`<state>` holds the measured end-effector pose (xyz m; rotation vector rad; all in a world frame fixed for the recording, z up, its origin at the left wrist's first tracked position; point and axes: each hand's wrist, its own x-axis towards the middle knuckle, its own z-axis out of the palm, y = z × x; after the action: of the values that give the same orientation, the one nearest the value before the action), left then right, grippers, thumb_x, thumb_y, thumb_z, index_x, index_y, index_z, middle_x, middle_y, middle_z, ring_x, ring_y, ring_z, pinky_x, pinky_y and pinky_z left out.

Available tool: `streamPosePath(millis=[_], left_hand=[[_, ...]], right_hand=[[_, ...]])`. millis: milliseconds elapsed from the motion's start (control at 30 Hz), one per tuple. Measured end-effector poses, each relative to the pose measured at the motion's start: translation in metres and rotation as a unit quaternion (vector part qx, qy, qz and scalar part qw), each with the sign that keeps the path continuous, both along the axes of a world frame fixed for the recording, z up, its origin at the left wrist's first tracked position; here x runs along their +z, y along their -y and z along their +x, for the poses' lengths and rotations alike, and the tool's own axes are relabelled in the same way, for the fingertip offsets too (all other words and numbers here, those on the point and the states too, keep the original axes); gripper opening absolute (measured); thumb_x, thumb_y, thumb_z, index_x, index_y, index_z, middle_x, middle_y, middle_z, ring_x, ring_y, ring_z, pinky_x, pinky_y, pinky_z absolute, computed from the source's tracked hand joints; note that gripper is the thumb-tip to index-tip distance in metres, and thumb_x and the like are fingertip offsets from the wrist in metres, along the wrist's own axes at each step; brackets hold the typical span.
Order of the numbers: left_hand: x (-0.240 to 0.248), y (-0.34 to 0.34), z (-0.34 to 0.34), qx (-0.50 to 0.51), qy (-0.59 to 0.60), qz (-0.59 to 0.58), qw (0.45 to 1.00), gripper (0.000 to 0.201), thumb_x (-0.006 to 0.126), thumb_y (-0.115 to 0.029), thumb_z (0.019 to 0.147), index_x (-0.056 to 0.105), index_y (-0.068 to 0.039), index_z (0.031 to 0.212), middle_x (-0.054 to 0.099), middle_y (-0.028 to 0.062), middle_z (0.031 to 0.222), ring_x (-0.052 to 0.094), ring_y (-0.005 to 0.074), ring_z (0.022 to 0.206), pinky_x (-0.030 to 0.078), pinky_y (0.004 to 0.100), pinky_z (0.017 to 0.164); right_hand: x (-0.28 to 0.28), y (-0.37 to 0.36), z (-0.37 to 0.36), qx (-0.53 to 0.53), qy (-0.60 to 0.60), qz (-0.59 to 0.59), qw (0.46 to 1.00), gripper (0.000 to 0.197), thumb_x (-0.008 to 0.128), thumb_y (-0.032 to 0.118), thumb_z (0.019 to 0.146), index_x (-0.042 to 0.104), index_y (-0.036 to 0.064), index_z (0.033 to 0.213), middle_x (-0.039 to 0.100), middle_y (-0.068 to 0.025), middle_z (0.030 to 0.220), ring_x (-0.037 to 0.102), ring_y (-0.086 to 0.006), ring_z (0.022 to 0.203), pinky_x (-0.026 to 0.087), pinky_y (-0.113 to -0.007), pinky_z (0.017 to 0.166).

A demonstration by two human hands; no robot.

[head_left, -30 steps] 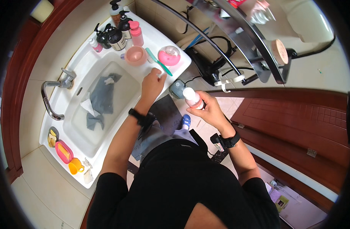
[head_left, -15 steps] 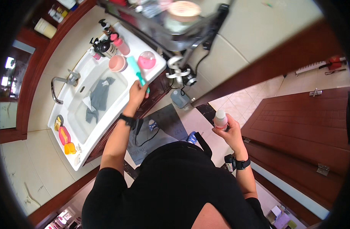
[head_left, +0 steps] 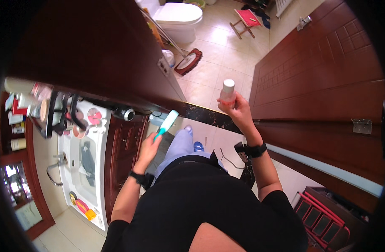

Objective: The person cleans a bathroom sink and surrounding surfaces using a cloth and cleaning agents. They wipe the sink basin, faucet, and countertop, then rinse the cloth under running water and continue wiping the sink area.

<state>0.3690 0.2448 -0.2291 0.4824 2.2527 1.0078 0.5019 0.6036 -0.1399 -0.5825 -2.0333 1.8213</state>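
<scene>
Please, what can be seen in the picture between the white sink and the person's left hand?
In the head view, the dark red-brown cabinet shows between the white sink and the left hand.

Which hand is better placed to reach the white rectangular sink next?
Probably the left hand: nearer the sink, though holding a long turquoise tool. The right hand, farther off, holds a pinkish, white-capped bottle.

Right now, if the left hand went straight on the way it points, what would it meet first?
Led by the teal-handled tool in its grip, the left hand would probably meet the brown door frame first, just past the tool's tip in the picture; depth is unclear, though.
</scene>
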Motion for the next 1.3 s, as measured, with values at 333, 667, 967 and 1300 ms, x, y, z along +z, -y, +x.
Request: streamPosePath(millis=[333, 667, 967, 1300], left_hand=[[-0.106, -0.319, -0.092, 0.187, 0.295, 0.165, 0.922, 0.029, 0.048, -0.03, 0.102, 0.061, -0.008, 0.091, 0.053, 0.001, 0.062, 0.042, 0.0101, 0.043, 0.034, 0.0277, 0.038], [-0.129, -0.404, -0.171, 0.285, 0.402, 0.158, 0.856, 0.015, 0.063, -0.021, 0.098, 0.065, -0.006, 0.098, 0.07, 0.0065, 0.085, 0.052, 0.0078, 0.06, 0.048, 0.0242, 0.053], [-0.155, -0.392, -0.28, 0.484, 0.359, 0.223, 0.766, 0.027, 0.062, -0.033, 0.1, 0.055, -0.008, 0.095, 0.051, 0.0031, 0.07, 0.041, 0.0109, 0.049, 0.037, 0.0255, 0.041], [-0.145, -0.322, -0.37, 0.597, 0.165, 0.3, 0.725, 0.025, 0.059, -0.015, 0.1, 0.048, -0.013, 0.123, 0.066, 0.0093, 0.087, 0.057, 0.0107, 0.06, 0.054, 0.0286, 0.056]], right_hand=[[0.018, -0.104, -0.041, -0.093, 0.022, -0.033, 0.995, 0.04, 0.082, 0.018, 0.085, 0.063, 0.0011, 0.116, 0.071, -0.0066, 0.106, 0.066, -0.0137, 0.098, 0.052, -0.03, 0.09], [-0.012, -0.22, -0.088, -0.154, 0.009, -0.092, 0.984, 0.044, 0.078, 0.013, 0.089, 0.059, 0.0008, 0.127, 0.07, -0.0091, 0.109, 0.066, -0.0165, 0.105, 0.053, -0.031, 0.092], [-0.052, -0.336, -0.18, -0.031, 0.06, -0.105, 0.992, 0.04, 0.076, 0.011, 0.09, 0.059, 0.0006, 0.125, 0.07, -0.0084, 0.111, 0.064, -0.0124, 0.099, 0.052, -0.027, 0.085], [-0.057, -0.415, -0.34, 0.1, 0.092, -0.079, 0.988, 0.034, 0.071, 0.012, 0.092, 0.059, 0.0008, 0.123, 0.069, -0.0064, 0.112, 0.062, -0.0119, 0.101, 0.049, -0.027, 0.089]])
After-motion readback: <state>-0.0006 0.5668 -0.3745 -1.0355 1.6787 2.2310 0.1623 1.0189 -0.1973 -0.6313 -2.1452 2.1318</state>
